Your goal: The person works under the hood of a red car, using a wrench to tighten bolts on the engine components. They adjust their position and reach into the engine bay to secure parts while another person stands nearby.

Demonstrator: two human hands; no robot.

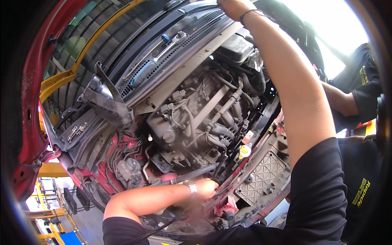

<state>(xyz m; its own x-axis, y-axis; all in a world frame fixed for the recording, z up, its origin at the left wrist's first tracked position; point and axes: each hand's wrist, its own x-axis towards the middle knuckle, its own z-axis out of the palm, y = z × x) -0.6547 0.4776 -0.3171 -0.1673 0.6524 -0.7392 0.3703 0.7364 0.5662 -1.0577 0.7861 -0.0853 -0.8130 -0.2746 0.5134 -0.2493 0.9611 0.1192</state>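
The open engine bay of a red car lies in front of me, with a dirty engine [196,110] in its middle. My left hand [206,188] is curled closed low at the front of the bay, beside a thick black hose [194,173]. Whatever its fingers grip is hidden from view. Just right of it is a radiator cap [245,151] with a yellow top. Across the bay stretches my right arm, and my right hand [236,9] rests at the far edge near the windshield base. Its fingers are cut off by the picture's upper rim.
A ratchet [178,37] and a blue-handled tool [143,73] lie on the cowl grille. A black plastic bracket [108,106] sits at the left, near small metal parts [76,130]. A co-worker's arm [339,100] is close on the right. A red panel [30,94] rises at the left.
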